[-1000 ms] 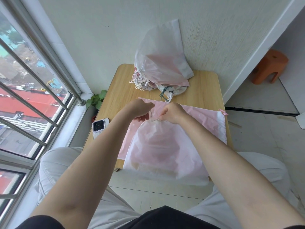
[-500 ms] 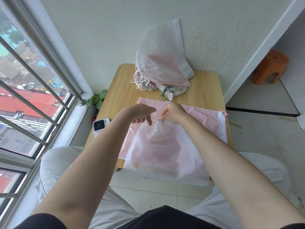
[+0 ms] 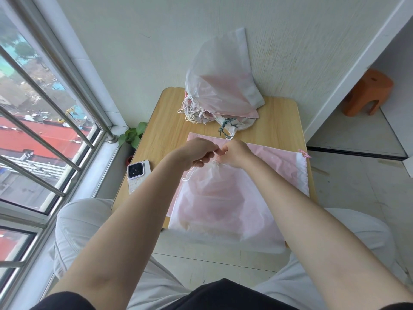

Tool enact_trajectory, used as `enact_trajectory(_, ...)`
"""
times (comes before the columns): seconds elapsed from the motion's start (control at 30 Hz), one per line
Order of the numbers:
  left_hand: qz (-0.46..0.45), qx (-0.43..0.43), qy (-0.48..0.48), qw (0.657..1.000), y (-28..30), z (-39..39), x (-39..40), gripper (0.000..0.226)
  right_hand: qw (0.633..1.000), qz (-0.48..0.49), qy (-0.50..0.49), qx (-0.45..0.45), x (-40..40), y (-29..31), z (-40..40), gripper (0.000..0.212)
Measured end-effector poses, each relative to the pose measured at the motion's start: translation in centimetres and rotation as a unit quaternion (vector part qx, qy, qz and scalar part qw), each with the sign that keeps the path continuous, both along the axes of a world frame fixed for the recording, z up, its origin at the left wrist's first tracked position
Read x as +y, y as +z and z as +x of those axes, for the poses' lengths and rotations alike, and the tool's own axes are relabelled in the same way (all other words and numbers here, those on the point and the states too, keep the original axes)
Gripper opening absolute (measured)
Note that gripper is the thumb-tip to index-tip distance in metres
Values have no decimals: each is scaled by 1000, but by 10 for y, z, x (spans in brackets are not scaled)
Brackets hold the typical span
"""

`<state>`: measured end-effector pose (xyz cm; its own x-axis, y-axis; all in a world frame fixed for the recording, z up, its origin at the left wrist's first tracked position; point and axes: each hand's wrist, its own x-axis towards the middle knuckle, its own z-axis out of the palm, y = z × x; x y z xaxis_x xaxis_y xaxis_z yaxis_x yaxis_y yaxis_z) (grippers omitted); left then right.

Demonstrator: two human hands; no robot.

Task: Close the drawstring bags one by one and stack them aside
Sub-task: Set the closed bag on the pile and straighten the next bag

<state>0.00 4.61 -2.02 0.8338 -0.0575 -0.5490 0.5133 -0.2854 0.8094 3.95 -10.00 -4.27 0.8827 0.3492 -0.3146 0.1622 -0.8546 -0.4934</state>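
A translucent white drawstring bag (image 3: 225,209) lies in front of me, hanging over the table's near edge, its mouth gathered tight at the top. My left hand (image 3: 196,152) and my right hand (image 3: 235,153) meet at that gathered mouth, both pinching its white drawstring (image 3: 188,173), which loops down to the left. Under it lies a flat pink bag (image 3: 281,162) with a white band at its right end. A pile of closed bags (image 3: 221,90) leans against the wall at the table's far edge, cords spilling out in front.
A white phone (image 3: 136,175) lies on the wooden table (image 3: 169,121) near its left edge. A small green plant (image 3: 133,136) sits by the window sill on the left. An orange stool (image 3: 367,92) stands on the floor at the right.
The bag's mouth has been drawn from half open to tightly gathered. Both hands have come closer together at the cord.
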Motion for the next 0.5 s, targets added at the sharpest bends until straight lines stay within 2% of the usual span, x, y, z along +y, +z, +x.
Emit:
enact_trajectory(0.1, -77, -57, 96, 991, -12, -6, -6, 25, 1000, 12, -9, 3, 3, 1, 0, 15)
enact_trajectory(0.17, -143, -54, 122, 981, -18, -8, -8, 27, 1000, 14, -11, 3, 3, -1, 0, 15)
enact_trajectory(0.23, -158, -43, 141, 976, -22, -8, -6, 23, 1000, 15, -11, 16, 0, -3, 0, 12)
enact_trajectory(0.33, -111, -34, 158, 981, -28, -8, -1, 21, 998, 41, -12, 38, -6, -6, 1, 11)
enact_trajectory(0.5, 26, -53, 181, 982, -33, -9, 2, 21, 997, 65, -5, 33, -7, -3, 7, 9)
